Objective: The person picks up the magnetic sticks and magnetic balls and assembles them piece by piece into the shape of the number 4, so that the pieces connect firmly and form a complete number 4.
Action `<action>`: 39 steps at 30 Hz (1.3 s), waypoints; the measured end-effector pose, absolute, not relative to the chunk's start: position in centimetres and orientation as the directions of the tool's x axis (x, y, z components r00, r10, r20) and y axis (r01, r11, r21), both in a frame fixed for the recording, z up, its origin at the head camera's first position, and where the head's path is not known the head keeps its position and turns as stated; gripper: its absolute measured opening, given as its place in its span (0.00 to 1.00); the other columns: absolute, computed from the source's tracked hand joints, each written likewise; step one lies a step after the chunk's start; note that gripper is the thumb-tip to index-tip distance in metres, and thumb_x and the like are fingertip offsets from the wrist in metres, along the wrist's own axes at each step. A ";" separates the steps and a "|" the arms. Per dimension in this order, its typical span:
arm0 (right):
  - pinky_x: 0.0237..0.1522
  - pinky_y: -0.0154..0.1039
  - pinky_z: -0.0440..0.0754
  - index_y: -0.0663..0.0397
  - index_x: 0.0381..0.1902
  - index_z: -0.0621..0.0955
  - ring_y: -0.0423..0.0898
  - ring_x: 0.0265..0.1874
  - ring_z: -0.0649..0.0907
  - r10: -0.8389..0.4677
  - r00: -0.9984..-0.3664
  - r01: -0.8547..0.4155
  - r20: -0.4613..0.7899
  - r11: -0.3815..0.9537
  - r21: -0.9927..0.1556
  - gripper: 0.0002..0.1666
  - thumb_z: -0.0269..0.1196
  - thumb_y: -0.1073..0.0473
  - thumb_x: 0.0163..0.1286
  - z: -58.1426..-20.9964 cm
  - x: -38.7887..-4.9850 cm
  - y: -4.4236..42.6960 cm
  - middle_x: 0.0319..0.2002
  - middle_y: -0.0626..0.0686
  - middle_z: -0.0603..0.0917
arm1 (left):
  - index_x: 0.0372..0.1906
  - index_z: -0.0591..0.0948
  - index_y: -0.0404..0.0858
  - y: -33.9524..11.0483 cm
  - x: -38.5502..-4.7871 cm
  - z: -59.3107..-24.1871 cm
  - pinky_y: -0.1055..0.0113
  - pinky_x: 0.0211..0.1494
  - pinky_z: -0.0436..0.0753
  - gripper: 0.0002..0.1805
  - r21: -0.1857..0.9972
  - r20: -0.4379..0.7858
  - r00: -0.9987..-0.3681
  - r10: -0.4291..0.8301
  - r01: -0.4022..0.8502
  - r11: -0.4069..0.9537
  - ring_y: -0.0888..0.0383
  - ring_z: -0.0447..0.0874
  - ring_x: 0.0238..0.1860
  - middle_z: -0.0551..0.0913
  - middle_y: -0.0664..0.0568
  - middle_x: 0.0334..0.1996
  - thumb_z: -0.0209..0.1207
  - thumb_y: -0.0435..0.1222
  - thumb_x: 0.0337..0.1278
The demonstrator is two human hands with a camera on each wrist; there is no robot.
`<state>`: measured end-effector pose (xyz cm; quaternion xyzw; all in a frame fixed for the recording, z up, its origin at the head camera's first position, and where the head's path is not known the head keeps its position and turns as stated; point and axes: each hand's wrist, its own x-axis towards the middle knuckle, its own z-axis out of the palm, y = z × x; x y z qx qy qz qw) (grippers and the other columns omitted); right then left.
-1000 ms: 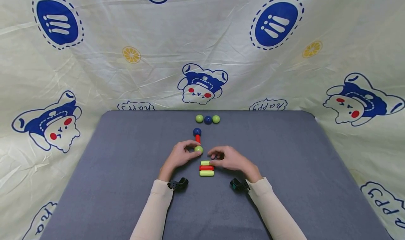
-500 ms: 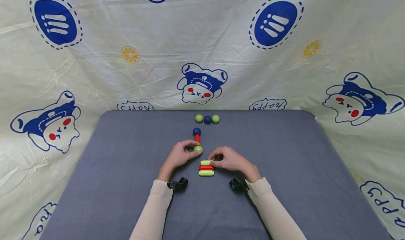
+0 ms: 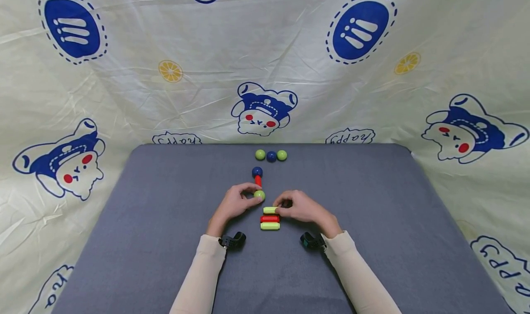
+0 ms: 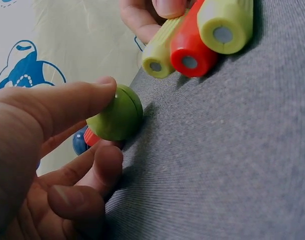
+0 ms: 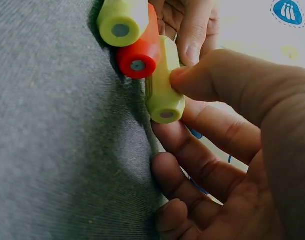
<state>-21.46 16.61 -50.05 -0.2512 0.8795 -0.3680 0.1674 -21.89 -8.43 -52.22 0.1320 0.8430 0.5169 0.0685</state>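
Observation:
My left hand [image 3: 234, 202] pinches a green ball [image 3: 259, 195] between thumb and fingers. From this ball a red magnetic rod [image 3: 258, 180] runs away from me to a blue ball [image 3: 257, 172]. My right hand [image 3: 305, 207] holds a yellow-green magnetic rod [image 5: 165, 95] between thumb and fingers, just beyond a loose red rod [image 3: 270, 219]. Closest to me lies a second yellow-green rod [image 3: 270, 226], parallel to that red one. Round grey metal discs show in the rod ends in both wrist views.
At the back of the grey table [image 3: 174, 259], a green ball [image 3: 260, 154], a blue ball [image 3: 271, 157] and another green ball [image 3: 282, 155] stand in a row. A printed pale curtain [image 3: 207, 98] hangs behind the table.
My right hand has taken hold of the far yellow-green rod and shifted it slightly away from the red rod. My left hand stays on the green ball.

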 end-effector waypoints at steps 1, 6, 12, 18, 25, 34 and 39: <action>0.35 0.34 0.77 0.51 0.44 0.88 0.41 0.33 0.79 -0.563 -0.819 -0.314 -0.111 0.601 -0.735 0.07 0.67 0.57 0.72 -50.1 -21.5 16.6 0.38 0.47 0.87 | 0.53 0.88 0.45 -8.4 -21.9 -52.2 0.70 0.28 0.71 0.15 0.890 0.020 -0.956 0.294 0.151 0.430 0.61 0.71 0.23 0.88 0.49 0.48 0.71 0.41 0.62; 0.33 0.34 0.77 0.51 0.45 0.87 0.41 0.31 0.79 -0.564 -0.818 -0.301 -0.114 0.589 -0.750 0.07 0.66 0.58 0.72 -49.9 -21.7 16.8 0.35 0.46 0.85 | 0.53 0.88 0.45 -8.4 -21.9 -52.1 0.70 0.28 0.72 0.15 0.893 0.018 -0.954 0.299 0.150 0.425 0.61 0.71 0.23 0.88 0.48 0.48 0.71 0.40 0.61; 0.35 0.35 0.78 0.51 0.44 0.87 0.41 0.33 0.80 -0.565 -0.819 -0.312 -0.101 0.586 -0.747 0.07 0.66 0.58 0.72 -49.7 -22.0 16.9 0.35 0.46 0.85 | 0.52 0.88 0.44 -8.4 -22.0 -52.0 0.70 0.27 0.72 0.15 0.897 0.015 -0.953 0.302 0.146 0.417 0.62 0.71 0.22 0.88 0.48 0.47 0.71 0.40 0.62; 0.35 0.35 0.78 0.50 0.45 0.87 0.41 0.33 0.80 -0.559 -0.823 -0.314 -0.097 0.591 -0.743 0.07 0.66 0.58 0.72 -49.5 -22.4 17.3 0.36 0.47 0.85 | 0.53 0.88 0.45 -8.4 -22.0 -52.1 0.70 0.27 0.72 0.15 0.897 0.007 -0.953 0.301 0.139 0.419 0.62 0.71 0.22 0.88 0.49 0.47 0.72 0.41 0.61; 0.34 0.35 0.77 0.51 0.46 0.87 0.42 0.33 0.79 -0.548 -0.832 -0.312 -0.085 0.589 -0.746 0.08 0.66 0.58 0.72 -49.5 -22.9 17.7 0.37 0.48 0.85 | 0.52 0.88 0.46 -8.4 -22.1 -52.3 0.70 0.28 0.73 0.15 0.898 0.004 -0.954 0.299 0.135 0.418 0.61 0.72 0.23 0.88 0.50 0.47 0.72 0.41 0.61; 0.36 0.35 0.78 0.53 0.48 0.87 0.41 0.35 0.80 -0.515 -0.855 -0.305 -0.061 0.595 -0.743 0.09 0.66 0.58 0.72 -49.7 -23.7 17.8 0.40 0.49 0.87 | 0.52 0.88 0.45 -8.4 -22.1 -52.2 0.70 0.28 0.72 0.15 0.895 0.010 -0.954 0.298 0.142 0.422 0.61 0.72 0.24 0.88 0.49 0.47 0.72 0.41 0.61; 0.38 0.36 0.79 0.53 0.47 0.87 0.42 0.36 0.81 -0.495 -0.867 -0.292 -0.060 0.600 -0.745 0.09 0.66 0.59 0.72 -49.7 -24.0 17.6 0.41 0.50 0.87 | 0.52 0.87 0.43 -8.5 -22.0 -52.1 0.70 0.27 0.72 0.15 0.897 0.020 -0.952 0.307 0.153 0.415 0.61 0.71 0.23 0.87 0.48 0.47 0.71 0.40 0.62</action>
